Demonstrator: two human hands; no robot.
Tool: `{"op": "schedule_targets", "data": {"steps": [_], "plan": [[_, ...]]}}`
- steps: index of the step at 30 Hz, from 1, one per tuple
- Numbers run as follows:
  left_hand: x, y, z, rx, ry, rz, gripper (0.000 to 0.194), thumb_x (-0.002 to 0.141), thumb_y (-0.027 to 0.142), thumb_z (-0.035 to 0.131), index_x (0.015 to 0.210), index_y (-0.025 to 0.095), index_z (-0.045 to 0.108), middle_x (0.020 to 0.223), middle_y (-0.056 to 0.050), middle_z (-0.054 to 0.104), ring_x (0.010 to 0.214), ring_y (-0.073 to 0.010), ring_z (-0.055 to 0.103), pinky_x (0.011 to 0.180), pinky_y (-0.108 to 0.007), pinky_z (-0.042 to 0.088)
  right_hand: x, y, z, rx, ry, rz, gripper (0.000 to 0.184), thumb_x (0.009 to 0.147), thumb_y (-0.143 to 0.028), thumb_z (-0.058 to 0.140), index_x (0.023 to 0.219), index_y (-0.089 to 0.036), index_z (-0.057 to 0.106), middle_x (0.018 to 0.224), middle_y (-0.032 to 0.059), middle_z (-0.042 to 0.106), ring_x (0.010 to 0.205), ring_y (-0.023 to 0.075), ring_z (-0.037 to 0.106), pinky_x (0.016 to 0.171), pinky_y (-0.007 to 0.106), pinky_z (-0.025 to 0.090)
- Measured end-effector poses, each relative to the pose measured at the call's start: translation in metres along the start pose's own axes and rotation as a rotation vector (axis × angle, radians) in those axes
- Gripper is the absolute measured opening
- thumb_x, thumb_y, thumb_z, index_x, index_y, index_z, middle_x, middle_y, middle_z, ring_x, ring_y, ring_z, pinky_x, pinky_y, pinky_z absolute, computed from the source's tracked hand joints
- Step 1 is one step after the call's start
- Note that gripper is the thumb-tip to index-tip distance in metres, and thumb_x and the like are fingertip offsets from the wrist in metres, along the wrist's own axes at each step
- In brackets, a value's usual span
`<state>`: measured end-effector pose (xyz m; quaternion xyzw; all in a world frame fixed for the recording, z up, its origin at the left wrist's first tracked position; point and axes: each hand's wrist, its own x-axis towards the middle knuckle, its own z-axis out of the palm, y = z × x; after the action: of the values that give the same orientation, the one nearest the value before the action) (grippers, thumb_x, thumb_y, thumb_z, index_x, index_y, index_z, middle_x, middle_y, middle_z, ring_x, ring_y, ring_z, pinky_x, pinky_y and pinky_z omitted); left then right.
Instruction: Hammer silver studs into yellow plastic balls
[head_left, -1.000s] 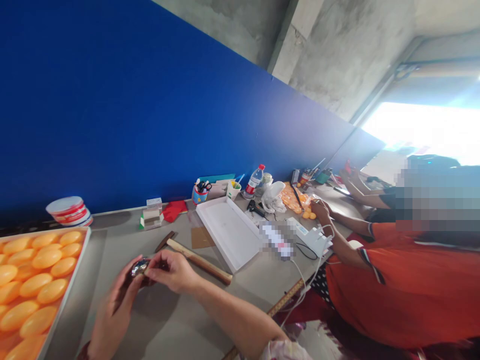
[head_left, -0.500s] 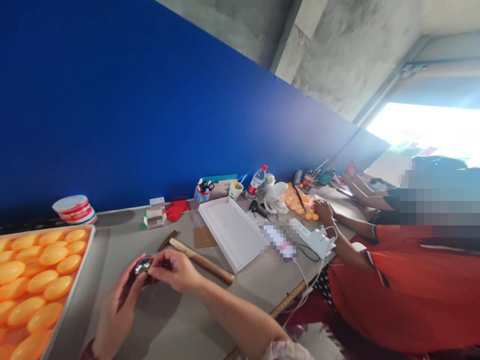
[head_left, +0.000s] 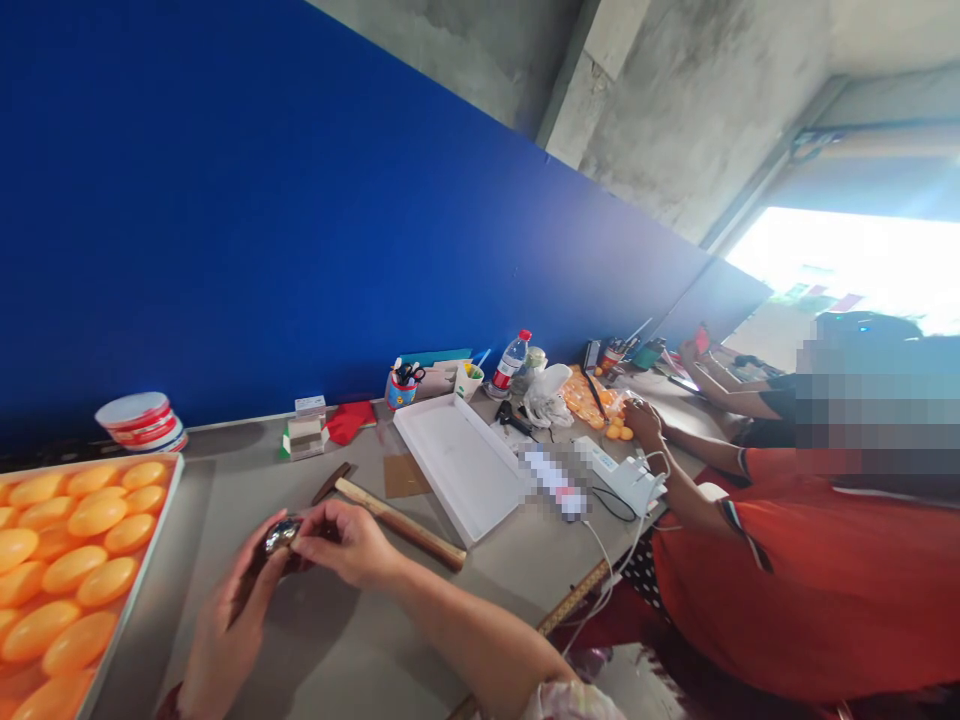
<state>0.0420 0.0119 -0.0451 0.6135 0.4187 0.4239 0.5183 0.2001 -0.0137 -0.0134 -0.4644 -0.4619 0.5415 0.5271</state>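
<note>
My left hand [head_left: 225, 625] and my right hand [head_left: 345, 545] meet over the grey table [head_left: 360, 650] and hold a small shiny metal object [head_left: 280, 535] between them. The left hand cups it from below. The right hand's fingers pinch it from the side. What the object is I cannot make out. A wooden-handled hammer [head_left: 390, 520] lies on the table just beyond my right hand.
A tray of orange oval shells [head_left: 67, 560] sits at the left. An empty white tray [head_left: 461, 465], a red-and-white tub [head_left: 141, 422], small boxes [head_left: 304, 432], a pen cup [head_left: 400, 385] and a bottle [head_left: 511, 360] lie farther back. A person in orange [head_left: 787, 560] works at my right.
Both hands stay closed round the shiny object in the same spot. Only the view shifts slightly.
</note>
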Motion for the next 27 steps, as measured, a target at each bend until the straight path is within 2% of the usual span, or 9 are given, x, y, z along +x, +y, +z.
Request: {"op": "schedule_targets", "data": {"steps": [5,16,24,27], "plan": [[-0.0002,-0.0018,0.0009,-0.01,0.002,0.005,0.054,0.084,0.055,0.057,0.13,0.027,0.056,0.134,-0.005,0.062,0.126,-0.029,0.055,0.107,-0.039,0.046,-0.0005,0.0002,0.0001,0.005,0.006,0.007,0.055,0.061,-0.065,0.076,0.083,-0.017,0.059,0.072,-0.0018,0.061,0.067,0.0126,0.061,0.07,0.028,0.049],[0.0,0.001,0.0016,-0.022,-0.003,-0.013,0.054,0.084,0.056,0.057,0.13,0.028,0.055,0.135,-0.006,0.06,0.129,-0.0309,0.052,0.111,-0.046,0.041,-0.002,-0.0029,0.001,0.019,0.012,0.005,0.054,0.061,-0.063,0.077,0.082,-0.017,0.06,0.074,-0.002,0.061,0.067,0.0122,0.06,0.07,0.027,0.049],[-0.0008,-0.001,0.001,-0.003,-0.01,-0.006,0.054,0.086,0.054,0.055,0.132,0.027,0.054,0.137,-0.006,0.058,0.129,-0.03,0.052,0.112,-0.046,0.039,-0.0015,-0.0021,0.0014,0.04,0.01,0.009,0.055,0.059,-0.063,0.078,0.081,-0.017,0.059,0.072,-0.0025,0.061,0.063,0.011,0.06,0.068,0.027,0.049],[-0.0002,-0.0011,0.0011,-0.006,-0.005,0.0,0.053,0.086,0.054,0.056,0.132,0.027,0.055,0.135,-0.006,0.06,0.129,-0.0305,0.053,0.11,-0.044,0.042,-0.001,-0.0003,0.0005,0.024,0.01,-0.009,0.054,0.061,-0.063,0.077,0.082,-0.017,0.059,0.072,-0.0024,0.061,0.063,0.0109,0.059,0.067,0.026,0.048]]}}
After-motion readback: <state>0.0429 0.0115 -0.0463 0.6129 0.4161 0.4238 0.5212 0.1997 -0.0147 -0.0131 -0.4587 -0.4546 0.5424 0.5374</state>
